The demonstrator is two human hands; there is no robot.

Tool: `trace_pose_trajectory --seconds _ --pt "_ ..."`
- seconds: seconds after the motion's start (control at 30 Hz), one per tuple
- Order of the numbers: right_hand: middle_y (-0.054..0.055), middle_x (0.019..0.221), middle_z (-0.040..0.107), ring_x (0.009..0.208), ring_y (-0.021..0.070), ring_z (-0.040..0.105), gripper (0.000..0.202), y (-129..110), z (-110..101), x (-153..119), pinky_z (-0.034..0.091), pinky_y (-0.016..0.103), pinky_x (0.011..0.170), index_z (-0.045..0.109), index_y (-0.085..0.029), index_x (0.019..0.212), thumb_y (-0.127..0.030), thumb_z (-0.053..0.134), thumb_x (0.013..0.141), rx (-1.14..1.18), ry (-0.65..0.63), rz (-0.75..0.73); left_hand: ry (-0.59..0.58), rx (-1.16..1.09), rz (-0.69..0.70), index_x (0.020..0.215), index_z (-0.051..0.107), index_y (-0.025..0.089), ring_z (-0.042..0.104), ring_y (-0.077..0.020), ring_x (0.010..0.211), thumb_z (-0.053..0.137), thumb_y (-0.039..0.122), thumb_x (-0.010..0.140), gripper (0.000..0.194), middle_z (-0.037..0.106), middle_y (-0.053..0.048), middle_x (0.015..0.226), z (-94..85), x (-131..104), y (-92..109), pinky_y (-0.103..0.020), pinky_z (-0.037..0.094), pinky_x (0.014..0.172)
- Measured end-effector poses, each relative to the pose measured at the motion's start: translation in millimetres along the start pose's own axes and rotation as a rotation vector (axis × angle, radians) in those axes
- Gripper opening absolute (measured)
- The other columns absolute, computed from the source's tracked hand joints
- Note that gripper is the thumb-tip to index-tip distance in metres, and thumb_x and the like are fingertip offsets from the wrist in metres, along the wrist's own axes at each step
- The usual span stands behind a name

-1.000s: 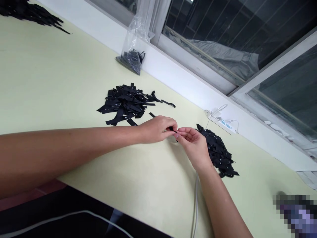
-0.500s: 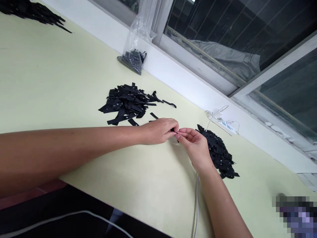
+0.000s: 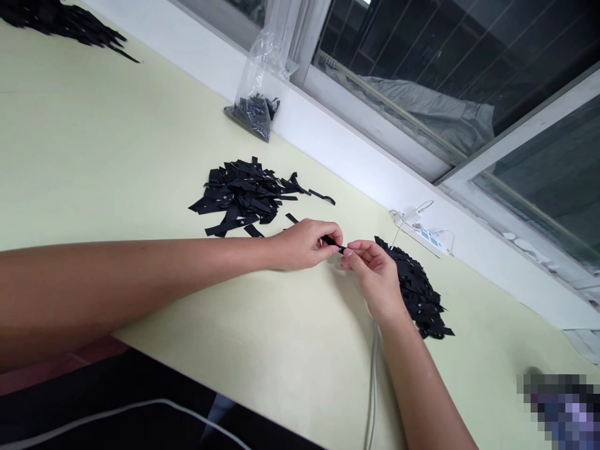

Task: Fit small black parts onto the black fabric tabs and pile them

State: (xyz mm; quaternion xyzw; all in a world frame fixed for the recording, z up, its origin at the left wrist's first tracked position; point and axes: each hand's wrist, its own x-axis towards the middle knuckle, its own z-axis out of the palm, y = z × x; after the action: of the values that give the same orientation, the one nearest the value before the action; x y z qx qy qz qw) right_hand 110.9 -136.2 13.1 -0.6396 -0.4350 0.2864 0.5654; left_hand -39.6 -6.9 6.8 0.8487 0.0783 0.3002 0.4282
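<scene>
Between my two hands stretches a short black fabric strip (image 3: 332, 241), held above the pale table. My left hand (image 3: 307, 244) pinches one end between thumb and fingers. The other end sits between the thumb and forefinger of my right hand (image 3: 372, 265). Beyond my left wrist lies a loose pile of black strips (image 3: 244, 190), some with small white marks. A second, denser pile of black strips (image 3: 417, 290) is just right of my right hand, which partly hides it.
A clear plastic bag (image 3: 255, 94) with black strips stands against the white ledge. More black strips (image 3: 60, 24) lie at the far left. A power strip (image 3: 422, 234) with white plugs rests by the ledge, and a grey cable (image 3: 372, 381) runs beneath my right forearm.
My hands have drawn slightly apart, the right moving a little to the right. More of the black strip now shows between them.
</scene>
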Motion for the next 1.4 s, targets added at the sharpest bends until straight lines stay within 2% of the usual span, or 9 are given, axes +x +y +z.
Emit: trace_pose_trajectory --seconds 0.23,0.57,0.9,1.4 --pt "0.003 0.092 0.069 0.073 0.0128 0.059 0.032 4.4 -1.2 0.4 0.055 0.029 0.070 0.071 -0.021 0.097 -0.045 0.080 0.078 -0.027 -0.056 -0.003 0.010 -0.072 -0.005 0.093 0.064 0.017 0.062 -0.0125 0.078 0.058 0.021 0.088 0.010 0.070 -0.002 0.089 0.5 -0.5 1.4 -0.026 0.047 0.069" --pt "0.001 0.085 0.064 0.071 0.0128 0.058 0.032 4.6 -0.1 1.3 0.055 0.029 0.067 0.066 -0.020 0.087 -0.048 0.078 0.076 -0.050 0.006 0.001 -0.003 -0.024 -0.005 0.095 0.064 0.018 0.058 -0.0130 0.076 0.056 0.020 0.087 0.012 0.067 -0.002 0.086 -0.6 -0.5 0.6 -0.028 0.045 0.068" --pt "-0.002 0.075 0.062 0.064 0.0121 0.057 0.027 3.2 -1.6 1.4 0.050 0.027 0.063 0.065 -0.020 0.088 -0.042 0.076 0.078 -0.092 0.082 -0.002 -0.012 0.007 -0.014 0.098 0.063 0.018 0.058 -0.0132 0.077 0.057 0.022 0.088 0.012 0.067 -0.002 0.089 -0.7 -0.8 -1.1 -0.028 0.043 0.067" --pt "0.000 0.077 0.062 0.064 0.0126 0.056 0.027 3.1 1.8 -0.9 0.051 0.028 0.063 0.064 -0.020 0.088 -0.043 0.076 0.079 -0.112 0.028 -0.025 -0.009 -0.021 -0.007 0.096 0.062 0.019 0.059 -0.0131 0.079 0.059 0.022 0.086 0.011 0.067 -0.002 0.089 0.7 -1.5 -0.6 -0.026 0.045 0.069"
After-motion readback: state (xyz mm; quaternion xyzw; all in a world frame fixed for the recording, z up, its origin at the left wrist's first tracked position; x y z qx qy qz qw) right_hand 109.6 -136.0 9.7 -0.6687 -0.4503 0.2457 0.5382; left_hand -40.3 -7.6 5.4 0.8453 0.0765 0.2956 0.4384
